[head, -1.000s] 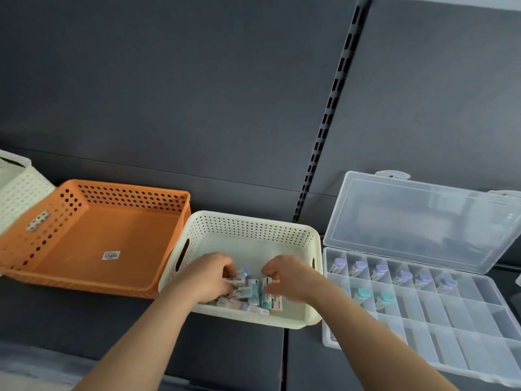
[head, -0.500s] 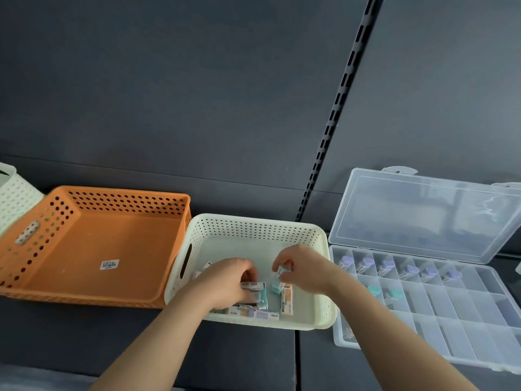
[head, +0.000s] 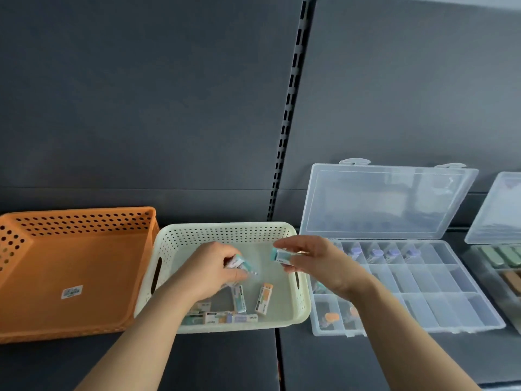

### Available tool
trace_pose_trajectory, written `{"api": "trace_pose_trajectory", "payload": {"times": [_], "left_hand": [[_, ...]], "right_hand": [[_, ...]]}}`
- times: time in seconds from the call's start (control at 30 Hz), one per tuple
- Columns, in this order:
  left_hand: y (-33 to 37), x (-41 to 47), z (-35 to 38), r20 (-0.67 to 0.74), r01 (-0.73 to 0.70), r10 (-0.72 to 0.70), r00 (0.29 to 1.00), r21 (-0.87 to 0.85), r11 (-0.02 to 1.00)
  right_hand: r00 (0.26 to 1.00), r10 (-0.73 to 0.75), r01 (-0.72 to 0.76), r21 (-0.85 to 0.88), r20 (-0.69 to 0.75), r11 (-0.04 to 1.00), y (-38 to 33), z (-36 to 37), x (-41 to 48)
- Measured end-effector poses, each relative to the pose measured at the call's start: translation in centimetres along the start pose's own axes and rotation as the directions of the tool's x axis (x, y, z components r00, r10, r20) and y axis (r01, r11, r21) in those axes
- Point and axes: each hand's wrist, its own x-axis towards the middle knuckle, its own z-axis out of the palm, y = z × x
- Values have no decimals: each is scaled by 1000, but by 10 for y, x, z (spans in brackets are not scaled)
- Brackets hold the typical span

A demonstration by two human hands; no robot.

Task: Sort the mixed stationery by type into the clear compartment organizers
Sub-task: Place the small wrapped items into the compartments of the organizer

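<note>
A cream perforated basket holds several small sleeved erasers, most along its near side. My left hand hovers inside the basket, shut on a teal eraser. My right hand is raised over the basket's right rim and pinches another teal eraser. To the right lies an open clear compartment organizer with purple pieces in its back row and orange pieces at the front left.
An empty orange basket sits left of the cream one. A second clear organizer with green and brown items shows at the right edge. Both organizer lids lean against the dark back wall.
Both hands have lifted out of the eraser pile, each holding a teal eraser. My right hand has moved right toward the basket's rim. The view has shifted right, revealing the second organizer.
</note>
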Motion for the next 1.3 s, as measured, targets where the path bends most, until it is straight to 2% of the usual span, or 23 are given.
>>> {"api": "trace_pose_trajectory", "payload": {"times": [0.1,0.2,0.37,0.47,0.57,0.67,0.97,1.1,1.2,1.3], "left_hand": [[29,-2,-1,-83,-65,55,995,-115,991],[60,-2,9,-125,-126,102,987,-203,971],[110,6,39,-186,-169,114,976,-313,935],[138,11,59,-187,-165,99,977,-377,911],[156,16,78,-189,-138,70,980,-378,915],[167,20,91,-211,-117,40,977,-367,923],[178,20,113,-232,6,-83,969,-317,948],[188,21,120,-258,11,-110,960,-356,935],[199,23,127,-261,-19,-112,959,-450,893],[212,26,134,-233,-45,-89,969,-514,857]], "right_hand": [[1000,5,-2,166,-15,986,9,-15,-19],[991,-8,40,236,-135,971,25,-41,-36],[906,-61,37,-66,-420,997,65,-98,-58],[868,-101,-42,-275,-486,960,88,-123,-67],[900,-95,-108,-428,-425,897,108,-135,-70],[938,-96,-90,-503,-333,860,118,-136,-66],[960,-233,88,-624,-154,777,128,-136,-56],[956,-239,117,-526,-169,842,123,-149,-65],[952,-230,178,-244,-203,953,112,-155,-79],[970,-203,205,1,-138,979,104,-158,-86]]}}
